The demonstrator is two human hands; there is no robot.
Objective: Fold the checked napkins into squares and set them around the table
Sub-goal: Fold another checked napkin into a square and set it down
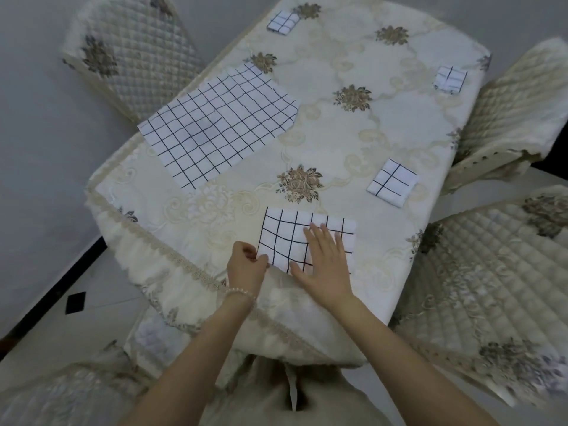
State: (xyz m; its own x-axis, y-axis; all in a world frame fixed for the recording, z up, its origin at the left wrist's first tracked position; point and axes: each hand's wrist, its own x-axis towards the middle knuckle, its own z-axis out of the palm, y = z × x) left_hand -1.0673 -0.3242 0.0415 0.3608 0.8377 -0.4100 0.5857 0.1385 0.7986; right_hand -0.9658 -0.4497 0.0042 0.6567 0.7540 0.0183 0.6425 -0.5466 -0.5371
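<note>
The right hand [322, 259] lies flat, fingers straight and spread, pressing the half-folded napkin [302, 238] onto the counter [353, 142] near its front edge. The left hand [246, 264] pinches that napkin's near-left corner. To fold well, I would keep the flat hand as an anchor along the crease line and carry the pinched corner across so the grid lines meet. Both forearms reach forward from below. Three folded squares [393, 182] sit around the counter; unfolded napkins [215, 124] wait at the left.
</note>
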